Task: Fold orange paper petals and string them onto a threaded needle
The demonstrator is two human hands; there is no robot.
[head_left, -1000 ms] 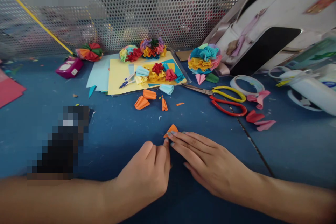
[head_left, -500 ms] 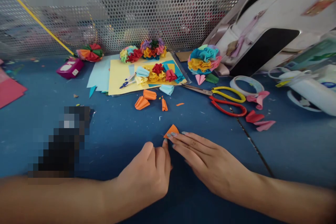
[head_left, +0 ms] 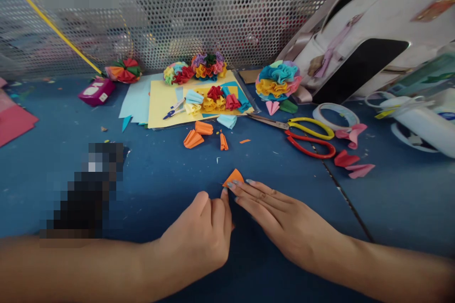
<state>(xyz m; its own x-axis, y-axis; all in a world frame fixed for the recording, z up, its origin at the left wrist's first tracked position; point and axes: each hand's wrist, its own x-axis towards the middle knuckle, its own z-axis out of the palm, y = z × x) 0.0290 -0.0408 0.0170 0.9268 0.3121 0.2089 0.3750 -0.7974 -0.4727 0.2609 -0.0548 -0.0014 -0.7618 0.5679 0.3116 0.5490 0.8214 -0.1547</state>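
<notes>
A small piece of orange paper [head_left: 234, 177], folded to a pointed, fan-like shape, lies on the blue table in front of me. My left hand [head_left: 204, 229] is closed, its fingers curled in and a fingertip at the paper's lower left corner; its grip there is partly hidden. From the right, my right hand [head_left: 280, 208] lies with stretched fingers, the tips pressing on the paper's lower edge. Beyond them sit pleated orange paper pieces [head_left: 194, 138] and a narrow orange roll [head_left: 223, 142].
Scissors [head_left: 309, 137] with yellow and red handles lie right of centre, by a tape roll [head_left: 336, 116]. Paper pompoms [head_left: 279, 80] and yellow sheets [head_left: 163, 104] line the back. A pale backpack [head_left: 377, 23] with a black phone [head_left: 362, 71] against it stands at right.
Both hands keep nearly the same hold on the orange paper. The whole view has shifted very slightly.
</notes>
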